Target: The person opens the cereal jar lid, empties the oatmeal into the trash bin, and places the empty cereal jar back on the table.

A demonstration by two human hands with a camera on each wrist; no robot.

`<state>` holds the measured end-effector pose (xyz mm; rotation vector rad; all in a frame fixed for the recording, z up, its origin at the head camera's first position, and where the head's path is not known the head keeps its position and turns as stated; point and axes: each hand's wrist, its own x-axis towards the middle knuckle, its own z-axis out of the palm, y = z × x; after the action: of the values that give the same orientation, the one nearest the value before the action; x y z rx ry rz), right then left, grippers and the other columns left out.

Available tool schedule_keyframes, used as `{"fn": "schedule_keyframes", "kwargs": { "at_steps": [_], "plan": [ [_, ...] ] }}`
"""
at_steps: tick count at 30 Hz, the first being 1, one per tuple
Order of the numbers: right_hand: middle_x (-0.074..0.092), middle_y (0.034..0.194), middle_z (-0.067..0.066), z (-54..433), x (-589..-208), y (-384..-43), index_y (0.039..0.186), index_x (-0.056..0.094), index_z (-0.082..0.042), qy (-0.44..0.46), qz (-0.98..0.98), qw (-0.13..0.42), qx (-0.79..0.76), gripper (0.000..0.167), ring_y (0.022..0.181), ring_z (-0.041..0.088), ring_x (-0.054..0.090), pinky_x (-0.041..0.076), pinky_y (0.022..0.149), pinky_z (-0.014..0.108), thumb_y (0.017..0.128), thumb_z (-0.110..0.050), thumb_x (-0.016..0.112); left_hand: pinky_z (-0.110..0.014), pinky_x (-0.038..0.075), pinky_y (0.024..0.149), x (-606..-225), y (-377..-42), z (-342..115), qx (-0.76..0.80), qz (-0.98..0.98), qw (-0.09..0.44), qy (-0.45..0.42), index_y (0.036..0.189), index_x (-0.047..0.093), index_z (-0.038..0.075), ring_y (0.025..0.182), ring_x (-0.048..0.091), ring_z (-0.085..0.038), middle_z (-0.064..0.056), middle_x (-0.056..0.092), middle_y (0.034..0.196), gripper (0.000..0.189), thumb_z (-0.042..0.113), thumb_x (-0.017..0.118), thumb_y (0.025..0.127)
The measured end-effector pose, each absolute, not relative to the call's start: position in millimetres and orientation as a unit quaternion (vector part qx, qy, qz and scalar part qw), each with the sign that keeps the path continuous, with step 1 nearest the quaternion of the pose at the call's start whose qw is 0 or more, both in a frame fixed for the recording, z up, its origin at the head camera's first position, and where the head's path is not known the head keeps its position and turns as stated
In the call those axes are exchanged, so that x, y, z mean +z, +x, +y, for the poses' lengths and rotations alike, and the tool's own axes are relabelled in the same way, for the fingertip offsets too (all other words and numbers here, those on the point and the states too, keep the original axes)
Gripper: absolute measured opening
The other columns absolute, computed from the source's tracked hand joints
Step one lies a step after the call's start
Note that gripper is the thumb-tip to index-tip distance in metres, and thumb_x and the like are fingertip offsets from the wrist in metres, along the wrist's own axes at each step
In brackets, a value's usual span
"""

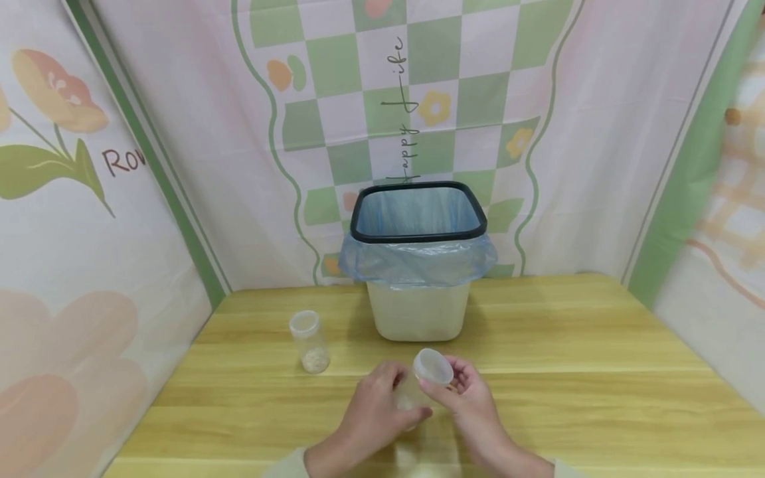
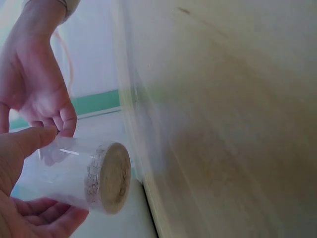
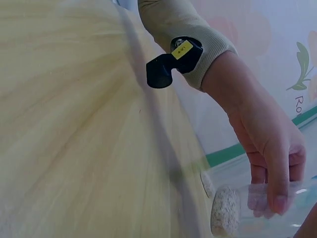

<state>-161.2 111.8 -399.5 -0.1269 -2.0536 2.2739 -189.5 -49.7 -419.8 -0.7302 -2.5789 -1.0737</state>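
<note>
1. Left hand (image 1: 376, 405): at 9 o'clock of the clear plastic jar (image 2: 77, 173), thumb on one side and fingers curled round the other, gripping the body. Forearm enters from 8 o'clock.
2. Right hand (image 1: 472, 398): at 3 o'clock of the jar, thumb and bent fingers pinching the translucent lid (image 1: 434, 368). Forearm enters from 4 o'clock. Whether the lid is fully seated, cannot tell.
3. Jar held tilted in front of the person, its lid end toward 1 o'clock. Pale granular contents (image 3: 227, 210) lie at the base end.
4. Beige sleeves (image 1: 289, 465) on both arms; a black wrist mount (image 3: 173, 64) with a yellow label sits at the left cuff.
5. Surface: wood-grain tabletop (image 1: 568, 385), yellowish, under both hands.
6. Second jar (image 1: 307, 340): upright on the tabletop toward 10 o'clock, pale grains at its bottom.
7. Waste bin (image 1: 418, 315): at 12 o'clock, cream body, black rim (image 1: 418, 238), blue bag (image 1: 418, 262) folded over the outside.
8. Room: printed curtain (image 1: 335, 66) behind, green-and-white checks with "Happy Life" lettering; floral fabric (image 1: 48, 265) at 9 o'clock.
</note>
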Motion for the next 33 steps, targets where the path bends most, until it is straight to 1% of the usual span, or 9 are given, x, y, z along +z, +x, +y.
{"fn": "schedule_keyframes", "kwargs": {
  "at_steps": [3, 8, 10, 13, 16, 21, 24, 27, 33],
  "plan": [
    [0.057, 0.123, 0.014, 117, -399, -163, 0.129, 0.046, 0.005, -0.028, -0.674, 0.03, 0.737, 0.057, 0.109, 0.021, 0.054, 0.048, 0.089, 0.025, 0.081, -0.005, 0.076, -0.018, 0.05, 0.069, -420, -193, -53, -0.391, -0.873, 0.103, -0.272, 0.104, 0.064, 0.009, 0.081, 0.057, -0.006, 0.006, 0.06, 0.094, 0.049, 0.038, 0.086, 0.071],
    [0.06, 0.123, 0.017, 130, -398, -169, 0.128, 0.05, 0.008, 0.033, -0.673, 0.01, 0.739, 0.054, 0.111, 0.022, 0.057, 0.048, 0.092, 0.024, 0.08, 0.001, 0.074, -0.025, 0.055, 0.079, -418, -201, -62, -0.464, -0.83, 0.03, -0.307, 0.11, 0.065, 0.003, 0.092, 0.065, -0.016, -0.002, 0.065, 0.102, 0.052, 0.034, 0.085, 0.074],
    [0.059, 0.123, 0.017, 136, -397, -171, 0.13, 0.048, 0.011, 0.077, -0.671, -0.007, 0.737, 0.054, 0.111, 0.02, 0.058, 0.048, 0.093, 0.024, 0.083, 0.0, 0.072, -0.028, 0.055, 0.082, -417, -203, -65, -0.48, -0.819, 0.009, -0.316, 0.111, 0.065, 0.001, 0.094, 0.065, -0.02, 0.0, 0.064, 0.101, 0.05, 0.03, 0.084, 0.075],
    [0.056, 0.128, 0.019, 145, -397, -174, 0.134, 0.041, 0.014, 0.149, -0.67, -0.039, 0.727, 0.055, 0.113, 0.016, 0.057, 0.046, 0.095, 0.024, 0.088, -0.003, 0.067, -0.029, 0.054, 0.085, -416, -205, -67, -0.484, -0.812, -0.008, -0.326, 0.109, 0.065, 0.001, 0.095, 0.064, -0.019, 0.002, 0.063, 0.1, 0.045, 0.027, 0.083, 0.077],
    [0.053, 0.132, 0.021, 152, -397, -177, 0.137, 0.038, 0.014, 0.202, -0.664, -0.069, 0.717, 0.055, 0.116, 0.013, 0.056, 0.045, 0.097, 0.024, 0.092, -0.005, 0.064, -0.027, 0.052, 0.086, -416, -205, -68, -0.486, -0.807, -0.021, -0.335, 0.108, 0.066, 0.002, 0.096, 0.063, -0.019, -0.002, 0.065, 0.101, 0.041, 0.025, 0.081, 0.078],
    [0.051, 0.135, 0.018, 157, -400, -179, 0.14, 0.035, 0.013, 0.243, -0.654, -0.096, 0.71, 0.054, 0.118, 0.014, 0.054, 0.045, 0.097, 0.026, 0.096, -0.007, 0.06, -0.025, 0.051, 0.086, -419, -206, -69, -0.482, -0.801, -0.032, -0.353, 0.108, 0.065, 0.001, 0.096, 0.064, -0.018, -0.008, 0.066, 0.102, 0.04, 0.025, 0.078, 0.079],
    [0.05, 0.137, 0.018, 156, -400, -178, 0.143, 0.031, 0.012, 0.238, -0.651, -0.092, 0.715, 0.059, 0.119, 0.013, 0.053, 0.043, 0.098, 0.025, 0.095, -0.006, 0.06, -0.025, 0.051, 0.086, -419, -208, -69, -0.482, -0.803, -0.022, -0.35, 0.109, 0.065, 0.002, 0.096, 0.064, -0.016, -0.007, 0.066, 0.102, 0.039, 0.024, 0.079, 0.079],
    [0.049, 0.137, 0.019, 150, -398, -175, 0.144, 0.029, 0.012, 0.197, -0.657, -0.066, 0.725, 0.064, 0.119, 0.013, 0.052, 0.044, 0.098, 0.024, 0.092, -0.004, 0.063, -0.027, 0.053, 0.085, -418, -208, -67, -0.482, -0.811, 0.006, -0.332, 0.11, 0.064, 0.004, 0.096, 0.064, -0.017, -0.006, 0.066, 0.102, 0.042, 0.024, 0.082, 0.078],
    [0.053, 0.131, 0.016, 132, -392, -166, 0.139, 0.041, 0.005, 0.066, -0.678, 0.005, 0.732, 0.061, 0.119, 0.023, 0.05, 0.045, 0.095, 0.023, 0.086, -0.003, 0.07, -0.025, 0.054, 0.079, -416, -202, -62, -0.436, -0.843, 0.099, -0.298, 0.108, 0.063, 0.006, 0.091, 0.063, -0.019, 0.002, 0.063, 0.099, 0.05, 0.032, 0.086, 0.072]
  ]
}}
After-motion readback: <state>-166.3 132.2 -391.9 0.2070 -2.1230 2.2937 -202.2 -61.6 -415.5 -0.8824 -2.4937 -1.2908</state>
